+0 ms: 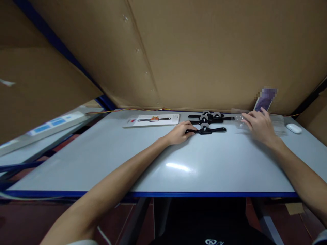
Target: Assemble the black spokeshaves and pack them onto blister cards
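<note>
The left hand [180, 133] reaches out across the pale grey table [143, 160] with its fingers [191, 131] drawn close together and curled. The thumb sits above and the fingertips below the left end of a black two-handled tool [206, 129], so they seem to pinch that handle. The tool lies flat on the table, stretching away to the right of those fingers, with its grey middle part just beyond their tips. Just behind the fingers, further from the person, a small heap of other black tools [211, 117] of the same kind lies with handles crossing. To the left of the fingers, and a little behind them, a printed card [163, 119] showing a picture of such a tool lies flat, apart from the hand. The right hand [258, 126] rests palm down with its fingers [247, 117] slightly spread and stretched out, their tips on a clear plastic pack [278, 123] that lies under and around them. The black tool's right handle ends near these fingertips, on their left, without touching them. Just behind the fingers a phone [264, 102] leans upright against the cardboard wall [204, 51] at the back of the table. To the right of the hand, past the pack, lies a white mouse [293, 128].
</note>
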`<state>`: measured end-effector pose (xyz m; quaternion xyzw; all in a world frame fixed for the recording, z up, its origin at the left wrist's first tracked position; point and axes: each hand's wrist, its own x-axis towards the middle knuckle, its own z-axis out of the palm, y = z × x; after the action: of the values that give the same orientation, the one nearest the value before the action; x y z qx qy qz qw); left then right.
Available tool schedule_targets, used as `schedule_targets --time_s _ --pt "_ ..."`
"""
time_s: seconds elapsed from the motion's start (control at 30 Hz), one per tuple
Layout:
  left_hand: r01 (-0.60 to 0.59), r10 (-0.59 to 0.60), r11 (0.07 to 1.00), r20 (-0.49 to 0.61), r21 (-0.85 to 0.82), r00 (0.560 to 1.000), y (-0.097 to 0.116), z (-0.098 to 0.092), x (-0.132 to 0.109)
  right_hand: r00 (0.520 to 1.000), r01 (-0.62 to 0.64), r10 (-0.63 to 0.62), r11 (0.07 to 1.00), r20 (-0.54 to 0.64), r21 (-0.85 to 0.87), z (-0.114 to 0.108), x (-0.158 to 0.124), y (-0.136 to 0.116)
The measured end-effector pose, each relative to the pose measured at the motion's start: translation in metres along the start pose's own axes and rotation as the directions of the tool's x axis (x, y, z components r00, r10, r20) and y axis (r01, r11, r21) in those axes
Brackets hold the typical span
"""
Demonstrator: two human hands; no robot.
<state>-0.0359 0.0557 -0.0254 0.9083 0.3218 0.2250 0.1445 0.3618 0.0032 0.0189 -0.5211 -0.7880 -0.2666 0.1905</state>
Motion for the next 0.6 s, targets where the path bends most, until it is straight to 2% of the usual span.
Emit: schedule_targets --time_s 0.13,0.23,0.3,0.4,0.5,0.6 --pt "-0.027 0.037 0.985 0.055 -0.172 0.998 0.013 -0.001 -0.003 0.989 0.123 -0.113 0.988 -0.100 0.097 -0.017 -0.003 -0.058" --pt "-0.039 0.064 0.970 0.096 -0.242 0.993 0.024 0.003 -0.003 0.969 0.248 -0.242 0.948 -0.054 0.198 -0.025 -0.006 -0.109" --pt "-0.036 0.060 0.968 0.092 -0.247 0.994 0.026 0.005 -0.002 0.942 0.321 -0.335 0.912 0.011 0.254 -0.028 -0.007 -0.127" --pt "0.026 -0.010 0.963 0.061 -0.269 0.998 0.022 0.007 -0.001 0.917 0.330 -0.381 0.892 0.119 0.310 -0.031 -0.008 -0.120" --pt "0.076 -0.062 0.949 0.055 -0.306 0.997 0.019 0.007 -0.001 0.923 0.199 -0.287 0.926 0.256 0.321 -0.031 -0.011 -0.083" --pt "0.064 -0.046 0.946 0.062 -0.317 0.997 0.019 0.004 -0.002 0.874 0.052 -0.198 0.946 0.444 0.319 -0.028 -0.013 -0.049"
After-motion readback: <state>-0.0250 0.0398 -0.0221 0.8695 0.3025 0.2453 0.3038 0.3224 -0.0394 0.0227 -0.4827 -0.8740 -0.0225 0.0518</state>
